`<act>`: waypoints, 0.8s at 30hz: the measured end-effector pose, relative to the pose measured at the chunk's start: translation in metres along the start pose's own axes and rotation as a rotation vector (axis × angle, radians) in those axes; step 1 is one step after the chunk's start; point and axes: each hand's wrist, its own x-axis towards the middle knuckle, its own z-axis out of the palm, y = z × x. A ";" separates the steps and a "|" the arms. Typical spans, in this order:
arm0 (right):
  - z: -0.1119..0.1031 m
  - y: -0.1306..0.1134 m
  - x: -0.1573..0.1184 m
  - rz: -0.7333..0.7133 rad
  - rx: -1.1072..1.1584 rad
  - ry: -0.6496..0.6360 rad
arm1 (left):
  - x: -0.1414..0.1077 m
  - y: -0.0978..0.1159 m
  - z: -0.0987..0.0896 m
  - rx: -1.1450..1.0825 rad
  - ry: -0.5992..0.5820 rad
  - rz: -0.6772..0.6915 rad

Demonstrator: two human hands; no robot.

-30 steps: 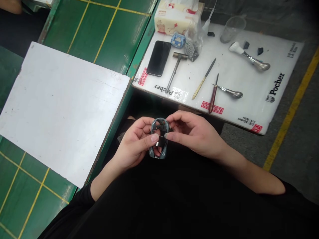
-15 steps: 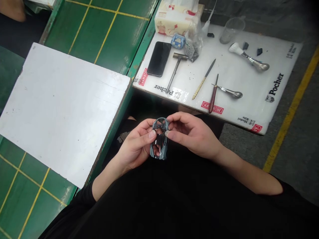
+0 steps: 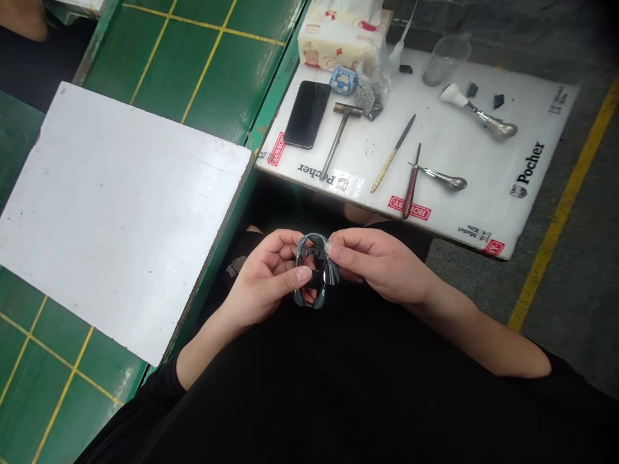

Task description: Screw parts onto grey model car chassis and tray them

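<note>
The left hand [image 3: 264,280] and right hand [image 3: 382,264] pinch a grey model car shell [image 3: 304,298] in a narrow fingertip grip. Squeezing too hard could probably crack its thin frame

Black "Pocher" [image 3: 527,162] at 3 o'clock on the white mat [image 3: 488,169], upside-down "Pocher" [image 3: 316,169] at 8 o'clock, red "HOBBY" label [image 3: 409,208] at 6 o'clock, small "Model Kits" [image 3: 468,231] at 5 o'clock

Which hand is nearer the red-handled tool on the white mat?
Right: the right hand sits below the red-handled tool; the left hand is farther down-left, past the model car body.
</note>
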 end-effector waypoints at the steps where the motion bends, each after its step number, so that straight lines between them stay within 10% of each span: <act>1: 0.001 -0.001 0.000 -0.014 -0.021 0.022 | 0.000 0.001 0.001 -0.009 0.006 -0.004; 24: 0.004 0.005 0.002 -0.090 0.000 0.108 | 0.005 0.003 0.003 -0.161 0.089 -0.148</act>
